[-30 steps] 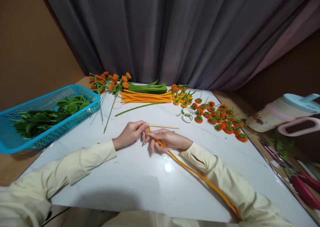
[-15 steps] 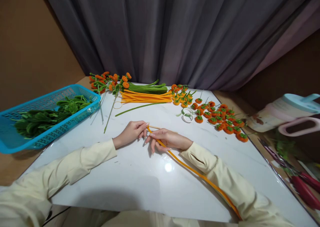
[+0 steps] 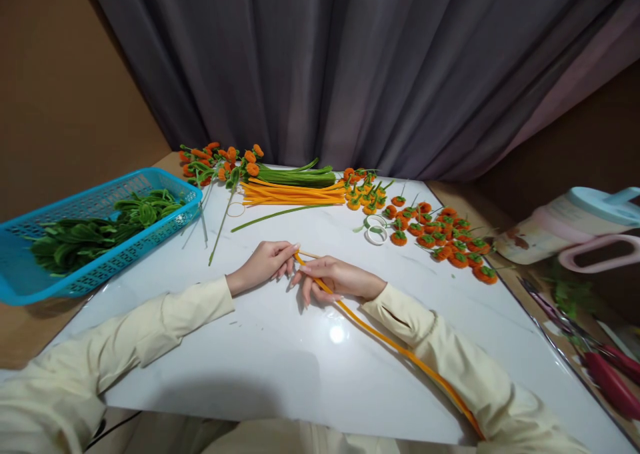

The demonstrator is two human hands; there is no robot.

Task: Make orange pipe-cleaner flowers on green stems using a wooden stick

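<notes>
Near the middle of the white table, my left hand (image 3: 273,262) pinches the end of an orange fuzzy strip (image 3: 380,337) against a thin wooden stick (image 3: 311,255). My right hand (image 3: 333,279) is closed on the stick, with the strip running beneath its thumb and over its fingers. From there the strip trails down to the right along my right sleeve. The fingertips of both hands are close together but apart. Part of the stick is hidden behind my right hand.
A blue basket (image 3: 127,257) with green leaf pieces stands left. Orange strips (image 3: 295,193), green stems (image 3: 295,175) and several orange balls (image 3: 457,259) lie at the back. White rings (image 3: 376,235), a tumbler (image 3: 545,227) and red-handled pliers (image 3: 610,384) are to the right.
</notes>
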